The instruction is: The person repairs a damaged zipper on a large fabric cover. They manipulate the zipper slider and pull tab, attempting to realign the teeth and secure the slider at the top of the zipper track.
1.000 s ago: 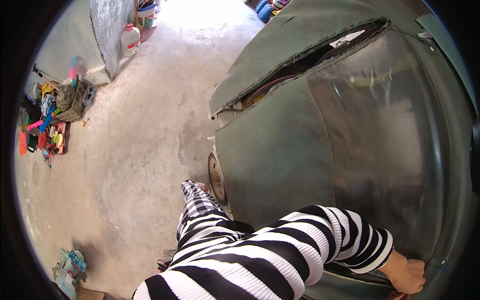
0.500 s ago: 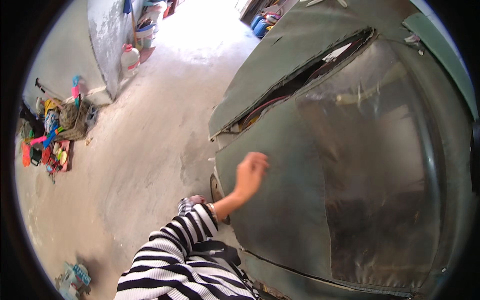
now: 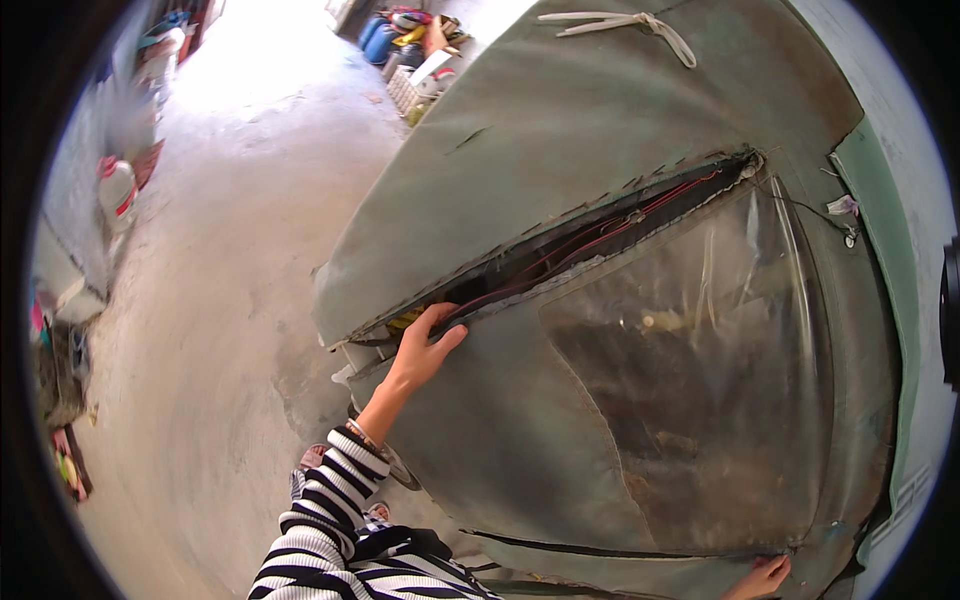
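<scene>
A worn green canvas cover [image 3: 480,400] with a clear plastic window [image 3: 720,400] fills the right side of the view. Across it runs a long open slit [image 3: 570,255], with red wires and dark space inside. At the slit's lower left end, my left hand [image 3: 425,350] holds the flap's upper edge, its fingers reaching inside and its thumb on the outside. My right hand [image 3: 765,578] shows only partly at the bottom edge. Its fingers are closed at the lower right corner of the flap, beside a second narrow slit [image 3: 600,549].
White cord [image 3: 640,20] lies knotted on top of the cover. Blue containers and bags [image 3: 385,40] stand beyond it. Along the left wall are a plastic jug [image 3: 117,190] and household items. Concrete floor [image 3: 220,350] stretches along the left; a wheel [image 3: 402,470] shows below the cover.
My left hand has moved from above the flap to the slit's edge and taken hold. My right hand has come into view at the lower right. The view has shifted.
</scene>
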`<control>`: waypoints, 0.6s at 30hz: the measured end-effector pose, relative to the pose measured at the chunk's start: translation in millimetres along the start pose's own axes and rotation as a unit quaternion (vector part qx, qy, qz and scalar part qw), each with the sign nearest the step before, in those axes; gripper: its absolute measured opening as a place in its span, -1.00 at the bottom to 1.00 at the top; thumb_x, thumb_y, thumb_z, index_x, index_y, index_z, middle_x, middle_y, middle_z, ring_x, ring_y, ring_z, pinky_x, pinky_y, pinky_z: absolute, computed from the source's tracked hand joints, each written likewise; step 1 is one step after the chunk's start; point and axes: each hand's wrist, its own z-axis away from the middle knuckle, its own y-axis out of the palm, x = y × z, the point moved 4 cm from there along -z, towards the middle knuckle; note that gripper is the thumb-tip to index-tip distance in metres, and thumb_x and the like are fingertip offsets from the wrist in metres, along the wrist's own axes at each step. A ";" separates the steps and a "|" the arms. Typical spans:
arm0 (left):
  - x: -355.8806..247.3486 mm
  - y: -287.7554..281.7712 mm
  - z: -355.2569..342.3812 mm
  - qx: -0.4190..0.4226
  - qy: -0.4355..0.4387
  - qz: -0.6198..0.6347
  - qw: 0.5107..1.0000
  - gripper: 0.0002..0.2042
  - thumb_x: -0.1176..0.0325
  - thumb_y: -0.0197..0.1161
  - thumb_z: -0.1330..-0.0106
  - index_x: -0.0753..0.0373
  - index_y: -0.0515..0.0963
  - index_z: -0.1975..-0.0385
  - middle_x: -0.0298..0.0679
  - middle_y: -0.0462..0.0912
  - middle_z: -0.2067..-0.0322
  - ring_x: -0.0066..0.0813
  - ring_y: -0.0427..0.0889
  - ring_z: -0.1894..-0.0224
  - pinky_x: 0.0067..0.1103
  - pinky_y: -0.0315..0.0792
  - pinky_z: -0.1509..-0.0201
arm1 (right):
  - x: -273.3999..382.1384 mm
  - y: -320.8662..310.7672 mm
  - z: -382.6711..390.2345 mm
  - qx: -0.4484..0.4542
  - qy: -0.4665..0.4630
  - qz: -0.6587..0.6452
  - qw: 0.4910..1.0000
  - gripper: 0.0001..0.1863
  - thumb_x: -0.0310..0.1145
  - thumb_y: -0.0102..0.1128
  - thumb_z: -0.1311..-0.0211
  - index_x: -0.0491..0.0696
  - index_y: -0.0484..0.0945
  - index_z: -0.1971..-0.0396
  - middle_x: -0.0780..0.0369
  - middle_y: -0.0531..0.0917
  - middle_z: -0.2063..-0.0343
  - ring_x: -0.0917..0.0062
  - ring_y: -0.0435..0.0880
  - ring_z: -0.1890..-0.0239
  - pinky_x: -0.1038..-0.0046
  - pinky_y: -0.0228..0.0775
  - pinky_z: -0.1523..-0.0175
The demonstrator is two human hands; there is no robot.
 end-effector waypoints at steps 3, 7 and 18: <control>-30.3 4.8 -6.8 0.065 -0.042 -0.007 0.997 -0.65 0.28 0.32 -0.30 0.39 0.52 0.04 -0.19 0.64 0.25 -0.42 0.57 0.18 -0.56 0.42 0.00 | -84.3 -25.7 -34.3 0.062 0.019 0.037 0.997 -0.72 -0.34 0.01 -0.49 -0.26 0.50 0.04 0.21 0.53 0.52 0.62 0.45 0.58 0.50 0.25 0.54; -55.9 5.4 -6.1 0.039 0.042 -0.049 0.997 -0.77 0.38 0.37 -0.24 0.40 0.56 0.24 -0.22 0.57 0.50 -0.54 0.48 0.44 -0.60 0.41 0.30 | -87.9 -28.4 -31.5 0.017 -0.003 0.051 0.999 -0.66 -0.22 -0.02 -0.51 -0.19 0.53 0.01 0.29 0.42 0.65 0.68 0.25 0.71 0.49 0.06 0.63; -81.2 12.5 7.1 -0.116 0.180 -0.198 0.956 -0.80 0.51 0.23 -0.33 0.35 0.54 0.08 -0.14 0.61 0.11 -0.34 0.57 0.08 -0.50 0.47 0.03 | -14.9 -21.7 2.4 0.030 0.069 -0.062 0.995 -0.76 -0.43 0.04 -0.42 -0.19 0.55 0.03 0.36 0.46 0.56 0.72 0.36 0.61 0.58 0.26 0.52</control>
